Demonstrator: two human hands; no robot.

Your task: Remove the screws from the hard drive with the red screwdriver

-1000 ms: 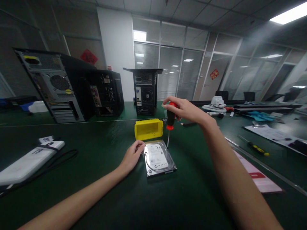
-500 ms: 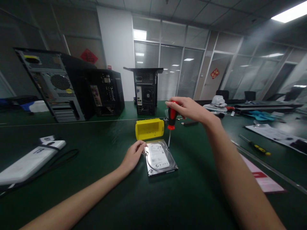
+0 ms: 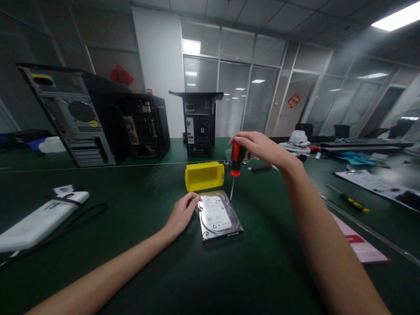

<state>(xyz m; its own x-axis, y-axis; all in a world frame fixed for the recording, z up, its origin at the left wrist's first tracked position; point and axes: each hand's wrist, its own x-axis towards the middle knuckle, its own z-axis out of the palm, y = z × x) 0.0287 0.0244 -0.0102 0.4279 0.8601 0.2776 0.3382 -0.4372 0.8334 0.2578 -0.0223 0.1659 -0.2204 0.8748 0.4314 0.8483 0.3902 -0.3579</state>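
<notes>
A silver hard drive [image 3: 215, 214] with a white label lies flat on the green tabletop. At its upper left edge, my left hand [image 3: 181, 213] has its fingers closed on the drive's side; the thumb is partly hidden. My right hand [image 3: 256, 144] is wrapped round the top of a red and black screwdriver [image 3: 238, 159], palm over the handle. The screwdriver stands nearly upright, leaning slightly, and its tip meets the drive's right edge. Just behind the drive sits a yellow plastic bin [image 3: 205, 176], its open side facing me.
Several computer cases, one a black tower [image 3: 199, 124], stand at the back and left. A white power bank-like block [image 3: 42, 218] with a black cord lies left. On the right are a second screwdriver [image 3: 349, 202], a clipboard [image 3: 377, 186] and a pink sheet [image 3: 359, 240].
My right hand has shifted slightly and its fingers have turned a little on the screwdriver handle, which leans a bit more to the right. My left hand and the drive stay put.
</notes>
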